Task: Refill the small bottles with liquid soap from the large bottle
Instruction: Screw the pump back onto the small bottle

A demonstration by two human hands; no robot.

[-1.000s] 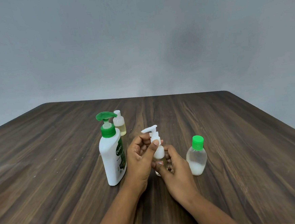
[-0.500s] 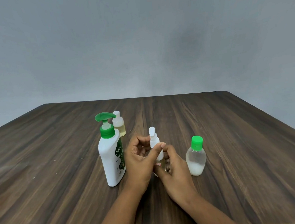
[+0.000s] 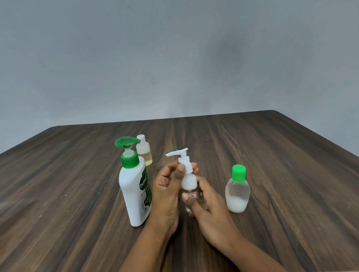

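Observation:
A small clear bottle with a white pump top [image 3: 188,181] stands on the table in front of me. My right hand [image 3: 210,210] grips its lower body, thumb across the label. My left hand [image 3: 168,190] pinches the white pump collar at its neck. The pump spout points left. Just left of my hands stands the large white soap bottle [image 3: 137,192] with a green pump. A small clear bottle with a green cap [image 3: 237,192], holding a little white liquid, stands to the right. Behind the large bottle is a small white-capped bottle of yellowish liquid [image 3: 144,152].
All of this sits on a dark wood-grain table [image 3: 284,170] whose light front edge runs along the bottom of the view. A plain grey wall rises behind the table's far edge.
The pump top has turned in my left hand: its spout pointed left, then faced away or toward me, and now points left again. My right hand keeps hold of the bottle body.

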